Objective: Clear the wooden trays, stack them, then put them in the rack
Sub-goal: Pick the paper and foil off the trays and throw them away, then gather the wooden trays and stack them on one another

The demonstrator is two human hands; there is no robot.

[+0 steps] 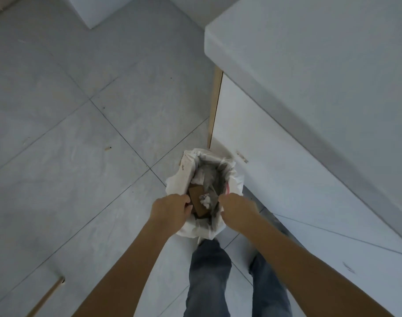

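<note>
The legs (209,277) stand on the tiled floor (58,133), just behind a small bin (204,195) lined with a white bag (179,179). Both arms reach down over it. The left hand (170,209) curls at the bin's near-left rim and the right hand (235,208) at its near-right rim. Each grip looks narrow, fingers bent inward, but I cannot tell whether either pinches the bag edge, holds a tray hidden under the hands, or has just let scraps fall.

Inside the bin lie a brown flat piece (199,200) and crumpled paper (205,199), with more pale waste deeper in. No wooden tray shows here, so the task's trays are out of view, and so is the rack.

The step appears to be dumping tray waste. To do it well, keep the hands low over the opening so nothing drops on the floor, and hold the bag rim open and clear of the falling scraps. Press nothing down hard, for the liner looks thin.

Beyond the bin stands a white cabinet (252,133) under a pale surface (321,53).
</note>
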